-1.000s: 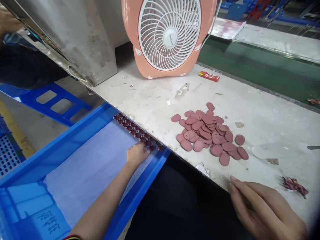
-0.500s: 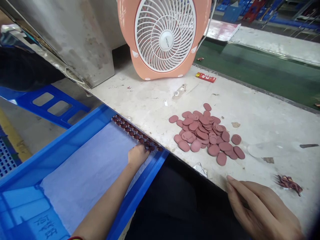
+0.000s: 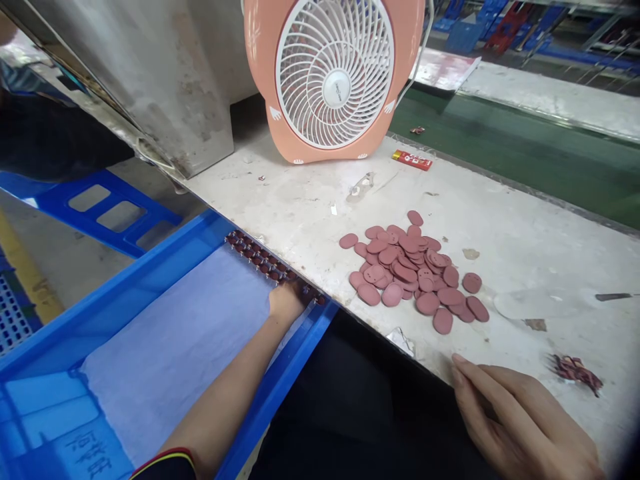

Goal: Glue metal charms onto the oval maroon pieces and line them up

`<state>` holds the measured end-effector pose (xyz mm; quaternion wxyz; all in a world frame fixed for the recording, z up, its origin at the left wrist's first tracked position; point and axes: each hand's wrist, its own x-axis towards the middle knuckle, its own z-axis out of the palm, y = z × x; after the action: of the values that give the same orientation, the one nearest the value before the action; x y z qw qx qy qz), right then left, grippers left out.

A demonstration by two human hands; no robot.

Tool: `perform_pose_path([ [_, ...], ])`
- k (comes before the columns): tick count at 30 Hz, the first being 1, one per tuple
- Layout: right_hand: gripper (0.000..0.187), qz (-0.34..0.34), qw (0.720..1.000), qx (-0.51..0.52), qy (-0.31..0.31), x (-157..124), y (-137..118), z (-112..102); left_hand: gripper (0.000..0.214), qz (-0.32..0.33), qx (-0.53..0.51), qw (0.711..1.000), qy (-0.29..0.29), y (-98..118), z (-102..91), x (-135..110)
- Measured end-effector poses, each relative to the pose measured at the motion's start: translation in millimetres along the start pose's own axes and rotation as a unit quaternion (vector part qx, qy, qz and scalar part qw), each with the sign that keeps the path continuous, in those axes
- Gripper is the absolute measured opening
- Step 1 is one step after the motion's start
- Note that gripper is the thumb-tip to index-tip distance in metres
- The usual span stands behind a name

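Note:
My left hand point(image 3: 287, 301) reaches into a blue plastic crate point(image 3: 195, 221), down at the near end of rows of small dark brown oval pieces point(image 3: 257, 255). Its fingers are curled down among them; the fingertips and anything between them are hidden. My right hand point(image 3: 523, 420) rests at the table's front edge, thumb and index fingertips together, with nothing visible in them. Beyond it on the table lies a loose pile of reddish-brown oval discs point(image 3: 405, 260), some with small holes. Pale thin sheeting point(image 3: 175, 353) covers the crate's floor.
An orange fan point(image 3: 336, 90) stands at the back of the white table point(image 3: 300, 207), beside a metal box point(image 3: 195, 87). A small red packet point(image 3: 413, 160), a thin dark-handled tool point(image 3: 613, 296) and a clump of brown scraps point(image 3: 575, 373) lie about. Behind runs a green belt point(image 3: 500, 147).
My left hand has shifted slightly right and up along the dark pieces, its forearm reaching further into the crate. My right hand stays in place. The view has tilted a little.

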<state>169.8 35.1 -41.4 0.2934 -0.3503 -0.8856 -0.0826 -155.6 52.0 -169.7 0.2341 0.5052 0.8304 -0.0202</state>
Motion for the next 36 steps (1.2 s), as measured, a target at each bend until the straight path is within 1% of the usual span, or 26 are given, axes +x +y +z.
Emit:
perform_pose_path([
  [6, 0.024, -0.002, 1.000, -0.001, -0.002, 0, 0, 2, 0.030, -0.001, 0.006, 1.000, -0.003, 1, -0.5, 1],
  [11, 0.020, 0.005, 1.000, -0.001, -0.007, 4, 1, -1, 0.030, 0.000, 0.003, 1.000, 0.004, 2, -1.9, 0],
  [16, 0.019, -0.014, 1.000, 0.012, -0.001, -1, 4, 0, 0.032, 0.010, -0.009, 1.000, 0.017, 3, -2.6, -10],
  [22, 0.025, 0.005, 0.999, 0.042, 0.000, -11, 7, 5, 0.031, 0.037, -0.023, 0.999, -0.011, 10, 5.0, -21],
  [30, 0.016, -0.040, 0.999, 0.035, 0.004, 5, 3, 0, 0.029, 0.049, -0.025, 0.998, -0.022, 11, 12.7, -13],
  [33, 0.016, -0.029, 0.999, 0.029, 0.001, 1, 6, 1, 0.028, 0.055, -0.028, 0.998, -0.018, 12, 15.9, -11],
  [36, 0.021, -0.001, 1.000, 0.020, -0.002, -10, 8, 6, 0.028, 0.056, -0.033, 0.998, -0.011, 13, 18.8, -10],
])
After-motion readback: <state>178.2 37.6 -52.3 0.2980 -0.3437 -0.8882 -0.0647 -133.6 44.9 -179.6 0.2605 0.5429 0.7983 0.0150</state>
